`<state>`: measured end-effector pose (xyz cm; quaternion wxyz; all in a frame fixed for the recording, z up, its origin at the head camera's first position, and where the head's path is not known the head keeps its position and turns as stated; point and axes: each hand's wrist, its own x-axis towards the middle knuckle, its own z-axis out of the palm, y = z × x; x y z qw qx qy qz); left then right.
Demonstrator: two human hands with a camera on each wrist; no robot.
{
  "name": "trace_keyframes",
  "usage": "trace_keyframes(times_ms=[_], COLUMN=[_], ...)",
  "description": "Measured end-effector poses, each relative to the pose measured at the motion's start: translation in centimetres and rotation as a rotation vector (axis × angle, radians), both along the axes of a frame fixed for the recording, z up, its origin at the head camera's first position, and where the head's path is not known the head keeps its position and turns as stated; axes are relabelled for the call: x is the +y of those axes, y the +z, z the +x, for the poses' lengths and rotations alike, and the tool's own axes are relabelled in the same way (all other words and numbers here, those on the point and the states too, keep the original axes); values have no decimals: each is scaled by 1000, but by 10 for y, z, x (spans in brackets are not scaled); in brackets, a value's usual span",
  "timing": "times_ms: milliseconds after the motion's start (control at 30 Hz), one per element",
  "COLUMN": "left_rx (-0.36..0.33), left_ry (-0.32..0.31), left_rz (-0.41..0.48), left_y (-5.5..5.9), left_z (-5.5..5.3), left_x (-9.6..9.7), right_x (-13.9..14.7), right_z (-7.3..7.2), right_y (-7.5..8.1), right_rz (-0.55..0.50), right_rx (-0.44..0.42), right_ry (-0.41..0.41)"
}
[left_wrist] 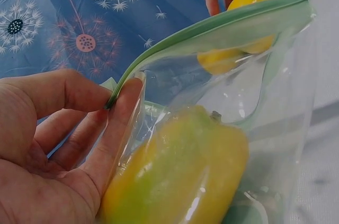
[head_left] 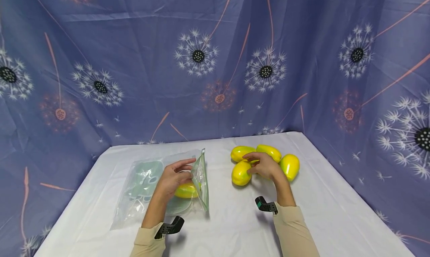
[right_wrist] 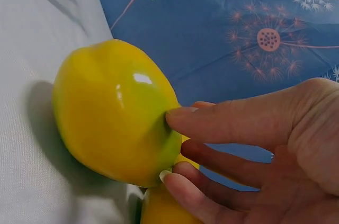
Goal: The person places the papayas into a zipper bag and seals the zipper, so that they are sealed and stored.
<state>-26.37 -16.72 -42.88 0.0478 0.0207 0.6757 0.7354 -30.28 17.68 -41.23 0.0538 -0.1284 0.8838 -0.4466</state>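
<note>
Blue dandelion-print cloth point(head_left: 147, 55) backs a white-covered table point(head_left: 231, 234). At left lies a clear zip bag point(head_left: 125, 212) with a yellow-green fruit point(head_left: 186, 191) inside; the left hand point(head_left: 174, 177) pinches the green-edged rim between thumb and finger. The right hand point(head_left: 265, 166), fingers loosely spread, touches the side of a loose yellow fruit point(head_left: 240, 173) resting on the cover. Further yellow fruits point(head_left: 290, 167) lie close around it.
</note>
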Motion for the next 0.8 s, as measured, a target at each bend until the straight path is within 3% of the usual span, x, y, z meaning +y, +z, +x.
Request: trace_keyframes(times_ms=[233, 533, 800], left_rx=[9, -11, -9], left_ry=[-2, -7, -6], left_rz=[-3, -2, 5], left_y=[0, 1, 1], left_z=[-1, -2, -2], left_x=[-1, -4, -3], right_x=[-2, -11, -23], right_z=[-2, -2, -1], right_y=[0, -2, -3], right_rz=[40, 132, 118], right_rx=[-8, 34, 20], right_ry=[28, -22, -33])
